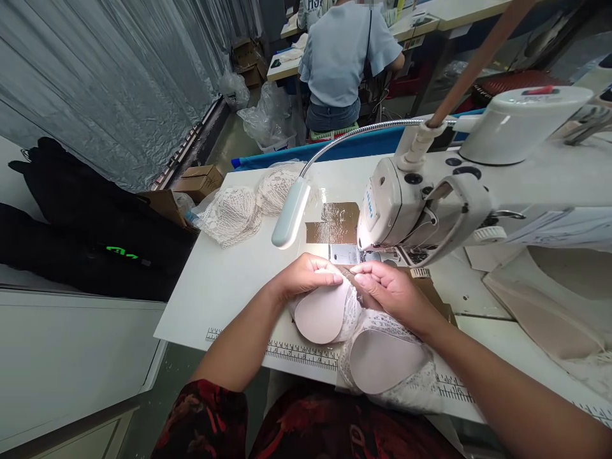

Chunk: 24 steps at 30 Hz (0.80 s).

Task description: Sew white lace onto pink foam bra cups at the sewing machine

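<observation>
A pale pink bra with white lace edging lies on the sewing table in front of me, its two cups facing up. My left hand pinches the upper edge of the left cup, thumb on top. Just to the right, my right hand grips the lace edge between the cups with thumb and fingertips. Both hands are close together, a little in front of the needle area of a white sewing machine. The right cup rests near the table's front edge.
More white lace cups lie at the table's back left. A lamp on a bendy neck hangs over the middle. Further beige pieces are at the right. A ruler strip runs along the front edge. Beyond the table sits a person.
</observation>
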Each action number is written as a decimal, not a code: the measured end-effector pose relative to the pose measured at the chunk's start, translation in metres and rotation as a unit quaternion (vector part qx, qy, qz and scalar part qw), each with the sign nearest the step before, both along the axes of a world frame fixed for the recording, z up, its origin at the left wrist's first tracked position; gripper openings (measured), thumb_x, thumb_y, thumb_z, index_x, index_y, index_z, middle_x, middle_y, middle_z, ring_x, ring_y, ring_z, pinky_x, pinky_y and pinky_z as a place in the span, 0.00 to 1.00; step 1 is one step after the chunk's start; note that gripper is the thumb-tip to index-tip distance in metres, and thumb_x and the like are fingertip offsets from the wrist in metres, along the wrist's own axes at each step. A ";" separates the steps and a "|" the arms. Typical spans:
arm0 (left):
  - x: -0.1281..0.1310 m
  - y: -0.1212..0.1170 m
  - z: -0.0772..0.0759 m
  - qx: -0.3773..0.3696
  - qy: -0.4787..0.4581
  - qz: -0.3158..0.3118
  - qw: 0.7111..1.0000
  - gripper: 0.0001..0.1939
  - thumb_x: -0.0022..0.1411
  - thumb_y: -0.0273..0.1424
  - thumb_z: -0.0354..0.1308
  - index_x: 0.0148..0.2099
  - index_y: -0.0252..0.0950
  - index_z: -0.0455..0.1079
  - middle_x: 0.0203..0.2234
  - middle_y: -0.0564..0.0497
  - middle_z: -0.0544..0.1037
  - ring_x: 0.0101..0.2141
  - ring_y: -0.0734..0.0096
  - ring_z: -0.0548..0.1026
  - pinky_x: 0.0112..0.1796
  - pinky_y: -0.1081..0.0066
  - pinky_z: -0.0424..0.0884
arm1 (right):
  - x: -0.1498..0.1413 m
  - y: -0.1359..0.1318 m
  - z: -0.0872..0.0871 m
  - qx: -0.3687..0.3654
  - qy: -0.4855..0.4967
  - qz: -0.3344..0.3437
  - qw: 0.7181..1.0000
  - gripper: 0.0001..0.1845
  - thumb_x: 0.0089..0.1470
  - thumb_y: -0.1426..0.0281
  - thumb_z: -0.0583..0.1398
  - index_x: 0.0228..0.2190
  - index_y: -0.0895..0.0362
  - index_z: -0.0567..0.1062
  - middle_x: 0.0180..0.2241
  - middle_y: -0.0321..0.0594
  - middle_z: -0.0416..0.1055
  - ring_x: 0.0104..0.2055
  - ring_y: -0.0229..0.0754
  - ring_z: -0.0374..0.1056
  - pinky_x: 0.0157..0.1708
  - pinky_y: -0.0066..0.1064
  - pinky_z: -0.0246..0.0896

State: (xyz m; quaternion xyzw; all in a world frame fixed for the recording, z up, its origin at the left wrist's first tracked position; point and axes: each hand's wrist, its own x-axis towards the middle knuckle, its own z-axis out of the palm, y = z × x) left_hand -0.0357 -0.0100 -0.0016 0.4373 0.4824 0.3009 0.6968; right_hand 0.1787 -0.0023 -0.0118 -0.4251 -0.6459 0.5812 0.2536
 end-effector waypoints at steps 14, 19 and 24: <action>-0.008 0.003 0.001 0.056 -0.006 -0.012 0.998 0.17 0.51 0.36 0.67 0.42 0.34 0.73 0.33 0.50 0.75 0.33 0.73 0.72 0.36 0.74 0.66 | -0.006 -0.001 0.013 0.073 -0.063 0.027 0.995 0.19 0.55 0.59 0.55 0.20 0.54 0.56 0.22 0.30 0.51 0.26 0.35 0.50 0.25 0.28 0.47; -0.008 0.002 0.002 0.043 -0.008 -0.054 0.998 0.18 0.51 0.37 0.67 0.42 0.32 0.75 0.33 0.47 0.77 0.33 0.68 0.74 0.35 0.71 0.70 | -0.002 0.001 0.011 0.056 -0.092 0.034 0.994 0.17 0.55 0.56 0.54 0.23 0.55 0.64 0.23 0.31 0.59 0.27 0.36 0.56 0.27 0.28 0.52; -0.012 0.001 0.001 0.039 -0.015 -0.035 0.998 0.19 0.52 0.37 0.66 0.42 0.29 0.75 0.34 0.44 0.78 0.34 0.65 0.75 0.36 0.70 0.71 | 0.025 0.006 0.023 0.018 -0.211 0.083 0.974 0.21 0.51 0.51 0.56 0.39 0.53 0.72 0.24 0.33 0.68 0.26 0.39 0.62 0.28 0.30 0.55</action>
